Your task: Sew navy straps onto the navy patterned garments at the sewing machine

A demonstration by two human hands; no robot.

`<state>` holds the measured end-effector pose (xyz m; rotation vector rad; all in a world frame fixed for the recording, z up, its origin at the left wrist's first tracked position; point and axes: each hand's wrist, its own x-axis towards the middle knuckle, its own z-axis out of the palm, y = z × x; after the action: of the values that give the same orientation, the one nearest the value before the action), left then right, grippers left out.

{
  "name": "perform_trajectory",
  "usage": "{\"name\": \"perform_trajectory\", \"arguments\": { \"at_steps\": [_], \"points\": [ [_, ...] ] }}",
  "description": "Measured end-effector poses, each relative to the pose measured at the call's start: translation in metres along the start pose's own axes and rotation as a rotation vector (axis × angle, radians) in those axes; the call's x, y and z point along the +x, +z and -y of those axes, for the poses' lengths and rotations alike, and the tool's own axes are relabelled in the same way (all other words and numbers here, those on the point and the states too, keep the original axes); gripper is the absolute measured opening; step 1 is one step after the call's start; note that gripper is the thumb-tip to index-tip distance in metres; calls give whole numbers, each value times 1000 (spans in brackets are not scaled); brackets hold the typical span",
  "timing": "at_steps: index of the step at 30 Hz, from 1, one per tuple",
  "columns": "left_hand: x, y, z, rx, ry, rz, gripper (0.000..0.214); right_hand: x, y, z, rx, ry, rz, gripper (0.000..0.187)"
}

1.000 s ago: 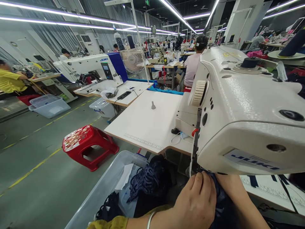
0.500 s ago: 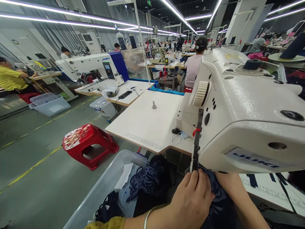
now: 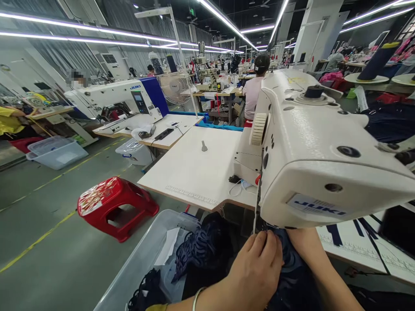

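Just in front of a white sewing machine point(image 3: 301, 129), my left hand point(image 3: 259, 263) is pinched shut on dark navy fabric point(image 3: 292, 280). Its fingertips are beside the machine's needle area, which is mostly hidden. From the lower right my right hand point(image 3: 301, 242) reaches under the machine head. Its fingers are out of sight behind the head and the fabric, so their grip does not show. The navy fabric hangs down between my forearms.
A clear plastic bin point(image 3: 129, 268) with bundled navy cords point(image 3: 197, 248) stands at lower left, beside a red stool point(image 3: 118, 207). The white tabletop point(image 3: 191, 168) extends beyond. Navy strips point(image 3: 333, 234) lie at right. A person in pink point(image 3: 252, 95) sits ahead.
The camera view has turned slightly right, so the surroundings sit further left. Both hands stay at the machine, and the left keeps its pinch on the fabric.
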<state>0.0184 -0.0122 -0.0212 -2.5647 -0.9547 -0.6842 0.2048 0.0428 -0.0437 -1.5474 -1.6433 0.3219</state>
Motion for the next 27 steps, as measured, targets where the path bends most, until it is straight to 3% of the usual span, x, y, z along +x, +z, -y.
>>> {"name": "perform_trajectory", "arguments": {
  "at_steps": [11,27],
  "points": [
    [5,5,-1,-47,-39,9,37,3,11,-3,-61,-66,-52,23],
    [9,1,0,-35,-35,4,37,3,12,-4,29,-72,25,26]
  ]
}}
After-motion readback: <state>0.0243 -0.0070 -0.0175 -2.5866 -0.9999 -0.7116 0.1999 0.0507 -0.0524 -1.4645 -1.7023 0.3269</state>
